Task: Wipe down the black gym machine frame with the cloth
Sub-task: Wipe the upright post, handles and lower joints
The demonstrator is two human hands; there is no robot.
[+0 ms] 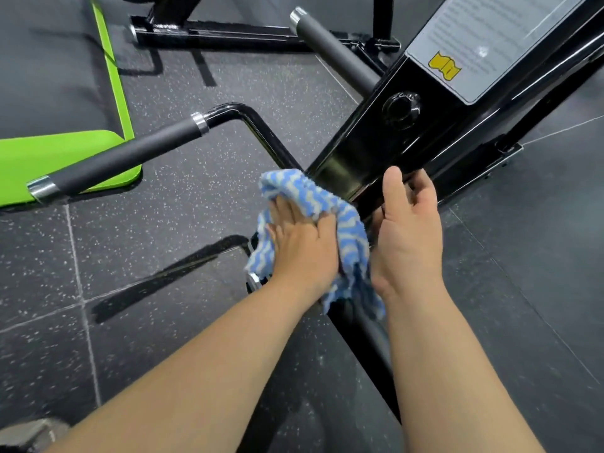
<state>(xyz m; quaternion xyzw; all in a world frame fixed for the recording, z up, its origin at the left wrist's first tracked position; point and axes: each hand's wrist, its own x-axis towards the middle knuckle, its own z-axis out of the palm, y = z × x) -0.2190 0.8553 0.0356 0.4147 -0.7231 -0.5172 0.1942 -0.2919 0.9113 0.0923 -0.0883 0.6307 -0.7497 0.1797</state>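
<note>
The glossy black machine frame (385, 138) runs from the upper right down to the lower middle of the view. A blue-and-white striped cloth (313, 194) is bunched against the frame's left face. My left hand (304, 246) grips the cloth and presses it onto the frame. My right hand (408, 230) lies on the frame's right side, thumb up along the edge and fingers curled round the far side of the beam. Cloth and hands hide the part of the frame beneath them.
A bent black handle with a grey foam grip (121, 155) sticks out to the left, a second grey grip (330, 47) farther back. A green and grey pad (65, 148) lies at left. An instruction label (490, 40) sits on the frame. The floor is speckled black rubber tile (163, 256).
</note>
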